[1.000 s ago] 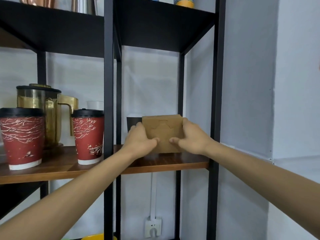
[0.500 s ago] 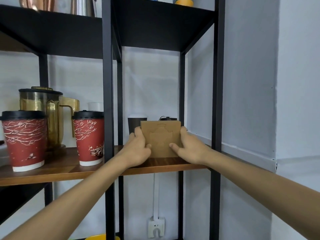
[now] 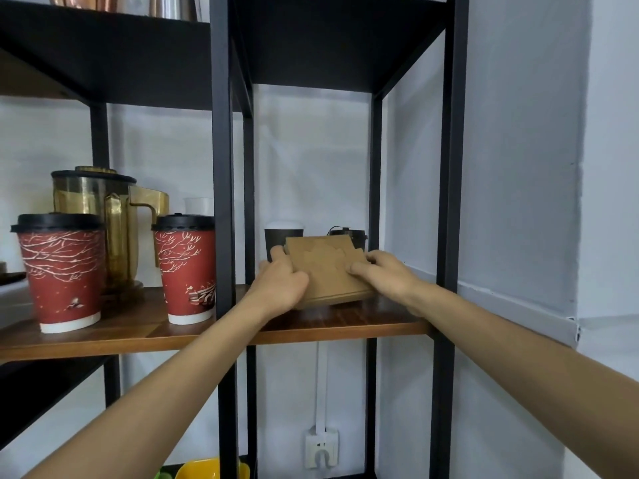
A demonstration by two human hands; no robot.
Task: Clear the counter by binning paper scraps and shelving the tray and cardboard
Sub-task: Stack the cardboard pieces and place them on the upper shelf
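Observation:
A stack of brown cardboard (image 3: 325, 267) leans back at a slant, its lower edge resting on the wooden shelf (image 3: 345, 323) in the right bay of a black metal rack. My left hand (image 3: 281, 285) grips its left edge and my right hand (image 3: 383, 274) grips its right edge. Both arms reach in from below. No tray or paper scraps are in view.
Behind the cardboard stand a dark cup (image 3: 281, 236) and a black-lidded item (image 3: 349, 233). The left bay holds two red lidded paper cups (image 3: 188, 267) (image 3: 60, 271) and a gold pitcher (image 3: 110, 216). A black post (image 3: 221, 167) divides the bays. A yellow object (image 3: 207, 468) sits below.
The cardboard went from upright in both hands to tilted backward and lower on the shelf. Both hands stay on its sides and have dropped slightly with it.

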